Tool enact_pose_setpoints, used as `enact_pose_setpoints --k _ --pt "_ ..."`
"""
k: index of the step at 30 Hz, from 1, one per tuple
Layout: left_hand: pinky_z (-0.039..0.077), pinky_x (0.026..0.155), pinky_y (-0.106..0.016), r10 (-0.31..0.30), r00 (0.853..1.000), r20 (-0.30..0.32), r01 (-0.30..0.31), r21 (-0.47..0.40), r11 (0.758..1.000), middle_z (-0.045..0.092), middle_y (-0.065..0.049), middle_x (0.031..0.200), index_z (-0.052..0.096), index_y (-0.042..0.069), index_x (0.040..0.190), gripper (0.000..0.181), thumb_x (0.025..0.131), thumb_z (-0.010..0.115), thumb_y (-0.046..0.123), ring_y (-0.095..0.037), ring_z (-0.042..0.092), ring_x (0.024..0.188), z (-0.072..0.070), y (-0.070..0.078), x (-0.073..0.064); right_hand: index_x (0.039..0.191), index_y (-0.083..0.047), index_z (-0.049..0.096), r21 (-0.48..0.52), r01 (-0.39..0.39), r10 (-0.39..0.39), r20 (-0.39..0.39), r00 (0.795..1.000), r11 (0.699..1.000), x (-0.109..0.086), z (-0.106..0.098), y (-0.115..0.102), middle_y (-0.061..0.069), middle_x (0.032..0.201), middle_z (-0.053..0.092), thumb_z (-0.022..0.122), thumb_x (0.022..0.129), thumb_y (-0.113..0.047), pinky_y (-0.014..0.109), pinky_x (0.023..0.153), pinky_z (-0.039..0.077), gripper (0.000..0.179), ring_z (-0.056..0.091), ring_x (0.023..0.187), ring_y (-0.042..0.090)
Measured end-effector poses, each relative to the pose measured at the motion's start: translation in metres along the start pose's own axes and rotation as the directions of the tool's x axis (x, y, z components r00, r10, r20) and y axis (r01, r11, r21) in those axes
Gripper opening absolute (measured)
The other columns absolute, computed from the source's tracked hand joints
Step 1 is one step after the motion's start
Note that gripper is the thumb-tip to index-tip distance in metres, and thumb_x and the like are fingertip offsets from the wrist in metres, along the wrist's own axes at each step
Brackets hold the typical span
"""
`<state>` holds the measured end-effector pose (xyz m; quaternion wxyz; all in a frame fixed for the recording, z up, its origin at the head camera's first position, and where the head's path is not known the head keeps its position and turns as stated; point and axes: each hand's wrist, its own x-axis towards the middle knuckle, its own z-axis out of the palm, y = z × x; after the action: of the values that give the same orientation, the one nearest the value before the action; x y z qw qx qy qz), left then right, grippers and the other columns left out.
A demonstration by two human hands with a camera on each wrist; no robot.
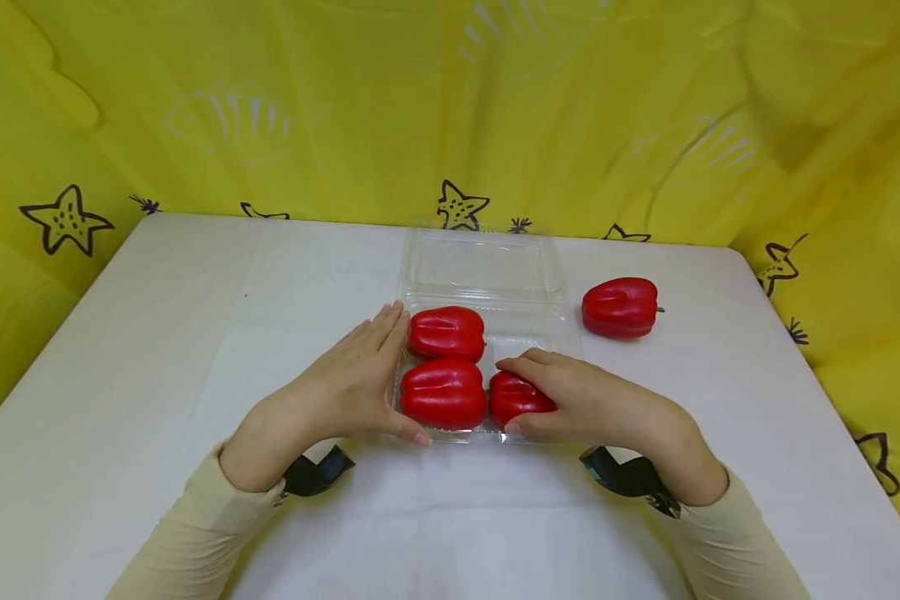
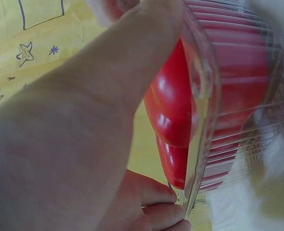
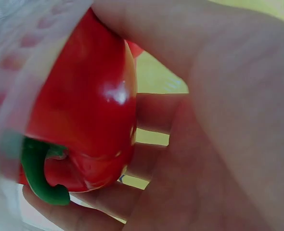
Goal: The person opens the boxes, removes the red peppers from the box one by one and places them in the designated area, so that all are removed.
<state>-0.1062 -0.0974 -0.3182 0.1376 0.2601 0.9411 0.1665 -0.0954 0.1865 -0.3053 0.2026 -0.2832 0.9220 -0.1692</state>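
A clear plastic clamshell box (image 1: 528,343) lies with its lid folded back, at the middle of the table. Two red bell peppers, a far one (image 1: 446,333) and a near one (image 1: 442,393), lie side by side in its left half. My right hand (image 1: 577,396) grips a third bell pepper (image 1: 516,400) at the box's front right, fingers over the top and thumb at the near side. Its green stem (image 3: 41,173) shows in the right wrist view. My left hand (image 1: 352,392) rests along the box's left edge, fingers extended and thumb at the front rim.
Another red bell pepper (image 1: 621,308) lies on the white table (image 1: 157,350), right of the box. The transparent lid (image 1: 487,262) stretches toward the table's back edge. A yellow patterned curtain (image 1: 375,108) hangs behind and at both sides.
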Motion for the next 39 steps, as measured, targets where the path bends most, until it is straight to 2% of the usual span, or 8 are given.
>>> enact_pose_setpoints --k 16,25,30,35,39 --pt "0.019 0.124 -0.05 0.0 1.0 0.003 0.0 -0.009 1.0 0.009 -0.016 0.167 0.013 -0.001 0.157 0.136 0.062 0.083 0.065 -0.034 0.008 0.155 0.001 0.0 0.0 0.134 -0.009 0.058 -0.076 0.042 -0.048 -0.08 0.996 0.996 -0.003 -0.003 -0.001 0.001 0.117 0.064 0.081 0.081 -0.039 0.027 0.08 0.057 0.065 0.06 0.101 0.015" --pt "0.02 0.124 -0.051 0.001 1.0 -0.005 -0.001 -0.003 1.0 0.01 -0.018 0.166 0.014 -0.001 0.157 0.136 0.061 0.083 0.066 -0.035 0.009 0.155 0.001 -0.001 -0.001 0.135 -0.01 0.058 -0.074 0.066 -0.076 -0.139 0.987 0.995 -0.01 -0.012 0.0 0.0 0.119 0.064 0.079 0.082 -0.044 0.027 0.08 0.057 0.067 0.06 0.102 0.014" --pt "0.021 0.124 -0.051 -0.011 1.0 0.002 0.011 -0.009 1.0 0.009 -0.016 0.167 0.013 0.001 0.158 0.136 0.061 0.084 0.065 -0.033 0.008 0.155 0.001 -0.001 -0.001 0.136 -0.013 0.058 -0.056 0.066 -0.074 -0.162 0.984 0.996 -0.017 -0.018 0.0 -0.002 0.123 0.063 0.08 0.081 -0.045 0.03 0.083 0.058 0.067 0.059 0.108 0.014" --pt "0.022 0.123 -0.051 -0.001 1.0 -0.005 0.001 -0.008 1.0 0.01 -0.016 0.167 0.014 0.0 0.158 0.136 0.061 0.084 0.065 -0.034 0.009 0.155 0.001 0.0 0.0 0.136 -0.016 0.058 -0.065 0.061 -0.074 -0.222 0.972 0.996 -0.028 -0.024 0.001 -0.004 0.126 0.062 0.083 0.077 -0.042 0.032 0.085 0.059 0.069 0.057 0.111 0.013" --pt "0.023 0.123 -0.051 0.0 1.0 -0.007 0.0 -0.007 1.0 0.01 -0.017 0.167 0.013 0.0 0.158 0.136 0.061 0.084 0.065 -0.034 0.009 0.155 0.002 -0.001 0.0 0.137 -0.016 0.057 -0.065 0.049 -0.065 -0.266 0.962 0.997 -0.038 -0.031 0.003 -0.001 0.128 0.061 0.082 0.079 -0.042 0.039 0.087 0.059 0.069 0.056 0.116 0.018"
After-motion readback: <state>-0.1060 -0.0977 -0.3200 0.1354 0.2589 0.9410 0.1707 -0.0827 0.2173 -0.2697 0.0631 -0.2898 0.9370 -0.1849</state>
